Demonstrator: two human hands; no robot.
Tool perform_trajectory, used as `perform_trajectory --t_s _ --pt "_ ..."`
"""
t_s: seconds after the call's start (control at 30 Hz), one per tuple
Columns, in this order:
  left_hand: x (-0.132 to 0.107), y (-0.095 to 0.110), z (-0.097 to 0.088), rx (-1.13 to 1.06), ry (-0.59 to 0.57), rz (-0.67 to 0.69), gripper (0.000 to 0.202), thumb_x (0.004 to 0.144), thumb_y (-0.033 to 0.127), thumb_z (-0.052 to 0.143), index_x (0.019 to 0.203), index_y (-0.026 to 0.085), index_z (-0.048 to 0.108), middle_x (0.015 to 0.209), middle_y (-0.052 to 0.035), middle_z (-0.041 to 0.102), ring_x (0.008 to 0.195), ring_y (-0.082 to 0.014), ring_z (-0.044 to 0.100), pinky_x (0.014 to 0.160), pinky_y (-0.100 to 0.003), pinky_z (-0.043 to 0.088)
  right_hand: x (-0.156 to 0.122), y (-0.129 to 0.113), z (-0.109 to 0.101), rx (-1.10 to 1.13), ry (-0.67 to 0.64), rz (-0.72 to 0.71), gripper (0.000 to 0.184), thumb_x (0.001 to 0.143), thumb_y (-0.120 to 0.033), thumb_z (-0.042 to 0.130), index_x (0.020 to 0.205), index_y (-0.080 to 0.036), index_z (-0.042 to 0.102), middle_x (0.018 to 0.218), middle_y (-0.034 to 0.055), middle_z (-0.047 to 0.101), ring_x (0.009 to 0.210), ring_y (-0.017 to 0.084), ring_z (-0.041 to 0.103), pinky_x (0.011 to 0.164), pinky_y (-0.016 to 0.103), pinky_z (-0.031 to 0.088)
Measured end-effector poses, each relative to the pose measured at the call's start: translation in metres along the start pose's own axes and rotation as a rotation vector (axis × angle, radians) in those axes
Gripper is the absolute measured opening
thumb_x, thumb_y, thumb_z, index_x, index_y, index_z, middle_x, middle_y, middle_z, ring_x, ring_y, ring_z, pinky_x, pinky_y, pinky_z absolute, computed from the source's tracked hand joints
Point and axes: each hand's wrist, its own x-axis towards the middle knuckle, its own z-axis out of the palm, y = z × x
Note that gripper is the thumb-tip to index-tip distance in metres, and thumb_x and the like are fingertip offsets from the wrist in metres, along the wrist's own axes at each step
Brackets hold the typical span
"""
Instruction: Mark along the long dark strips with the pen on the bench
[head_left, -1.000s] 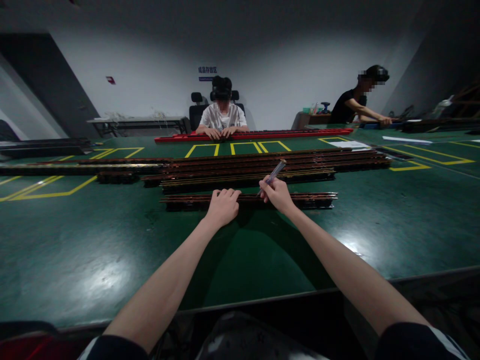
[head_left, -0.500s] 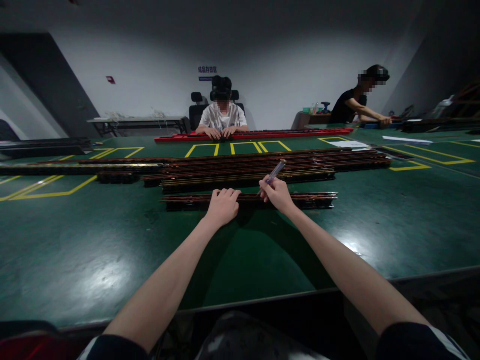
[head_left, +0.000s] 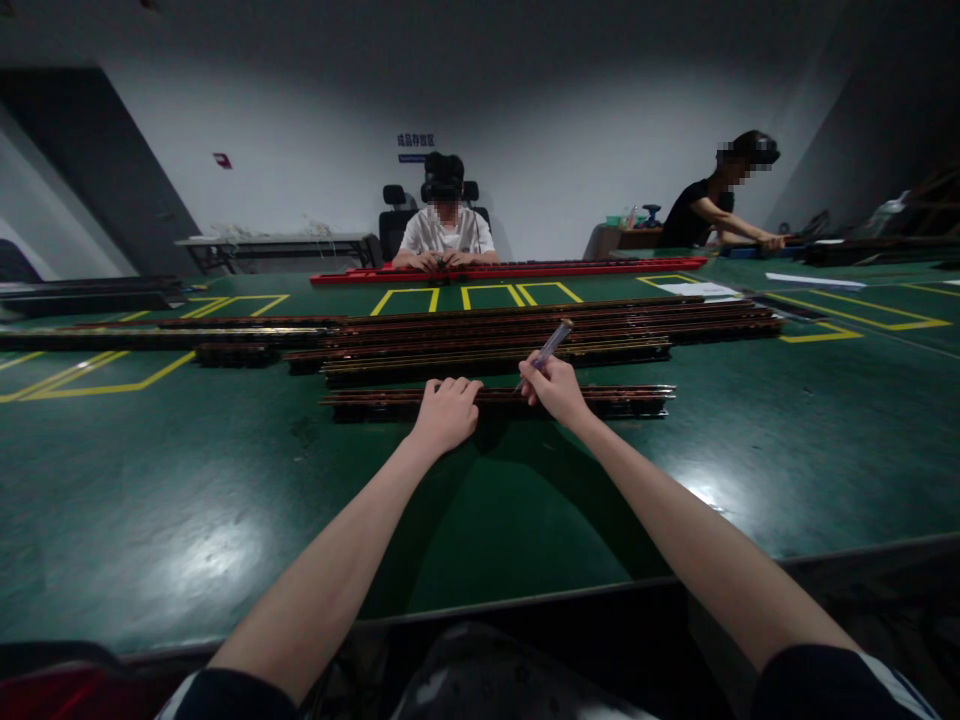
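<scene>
Near bundle of dark strips point(head_left: 611, 402), work apparently under way.
The pen-like tool point(head_left: 557, 337) points down at the bundle's middle, pinched in the right hand point(head_left: 553, 388); the left hand point(head_left: 450, 412) lies curled over the bundle, its grip unclear. How much is done or left cannot be told. The bundle lies on the tabletop point(head_left: 510, 520); just beyond it sits a larger stack point(head_left: 465, 345).

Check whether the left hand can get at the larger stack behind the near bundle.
Likely yes: the left hand rests on the near bundle, and the larger stack lies just beyond, with nothing tall between. It would probably have to leave the bundle first.
</scene>
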Motion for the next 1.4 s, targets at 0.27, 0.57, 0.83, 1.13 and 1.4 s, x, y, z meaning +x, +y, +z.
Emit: perform_trajectory --t_s 0.27,0.57,0.83,1.13,1.4 --pt "-0.0003 0.0011 -0.0023 -0.005 -0.018 -0.003 0.044 0.089 0.018 0.033 0.127 0.015 0.055 0.126 -0.0131 0.062 0.114 -0.0266 0.056 0.099 -0.047 0.037 0.0001 0.0006 0.0001 0.007 0.005 0.001 0.040 0.082 -0.056 0.058 0.071 -0.018 0.051 0.054 -0.0010 0.057 0.039 0.009 0.051 0.039 0.021 0.045" --pt "0.0001 0.0016 -0.0034 -0.023 -0.025 -0.017 0.043 0.090 0.019 0.032 0.125 0.016 0.056 0.126 -0.0124 0.062 0.115 -0.0259 0.056 0.100 -0.048 0.037 -0.0002 -0.0011 -0.0007 -0.008 -0.013 0.005 0.042 0.082 -0.059 0.057 0.071 -0.019 0.051 0.057 0.0002 0.058 0.041 0.009 0.052 0.041 0.021 0.046" --pt "0.0000 0.0019 -0.0040 -0.021 -0.029 -0.016 0.045 0.089 0.019 0.032 0.127 0.016 0.055 0.126 -0.0130 0.062 0.115 -0.0261 0.056 0.100 -0.048 0.037 0.0002 -0.0002 0.0000 -0.016 -0.001 -0.002 0.043 0.081 -0.061 0.056 0.070 -0.020 0.050 0.056 0.0001 0.058 0.040 0.009 0.052 0.040 0.022 0.045" --pt "-0.0003 0.0007 -0.0002 0.008 -0.003 -0.008 0.044 0.088 0.018 0.034 0.126 0.019 0.056 0.124 -0.0114 0.063 0.111 -0.0261 0.056 0.098 -0.047 0.037 0.0012 0.0039 -0.0001 -0.004 0.002 -0.007 0.043 0.080 -0.061 0.056 0.071 -0.019 0.051 0.053 -0.0013 0.057 0.039 0.010 0.052 0.040 0.021 0.045" --pt "-0.0007 0.0017 -0.0032 -0.017 -0.013 -0.013 0.044 0.089 0.019 0.033 0.126 0.017 0.056 0.125 -0.0118 0.063 0.113 -0.0261 0.056 0.099 -0.047 0.036 0.0004 0.0019 0.0005 -0.018 0.005 -0.002 0.043 0.081 -0.061 0.056 0.071 -0.019 0.050 0.054 -0.0002 0.058 0.039 0.009 0.052 0.040 0.021 0.045"
